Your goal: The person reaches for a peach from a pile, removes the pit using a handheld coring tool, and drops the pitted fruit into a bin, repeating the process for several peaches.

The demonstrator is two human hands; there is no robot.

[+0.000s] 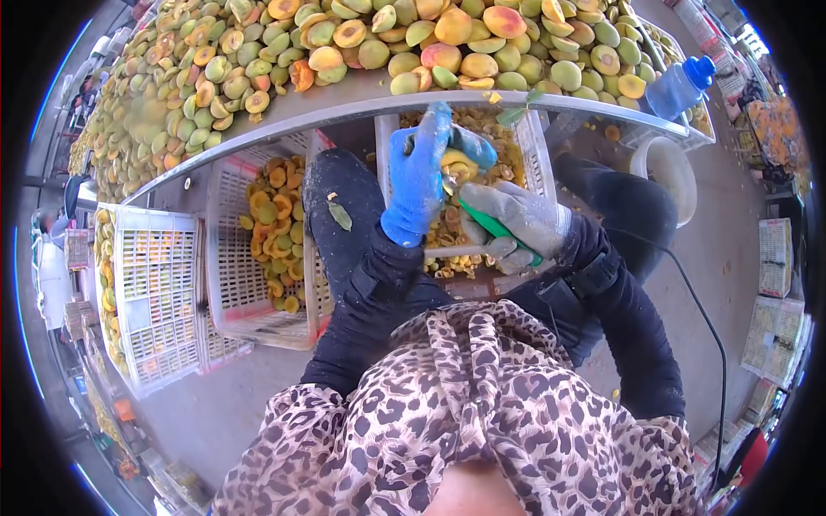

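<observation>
My left hand (415, 176), in a blue glove, is closed around a yellow peach piece (461, 165). My right hand (516, 222), in a grey glove, grips a green-handled knife (492, 225). The tool's tip is close to the fruit, and its exact shape is hard to make out. Both hands are over a white crate (538, 159) between my knees, which holds yellow fruit scraps (454, 225). My fingers partly hide the peach piece.
A metal-rimmed table (323, 105) ahead bears a heap of peach halves (482, 43). At left stand a crate of cut peaches (225, 258) and another white crate (159, 292). A blue bottle (680, 89), a pale bucket (667, 172) and a black cable (718, 344) are at right.
</observation>
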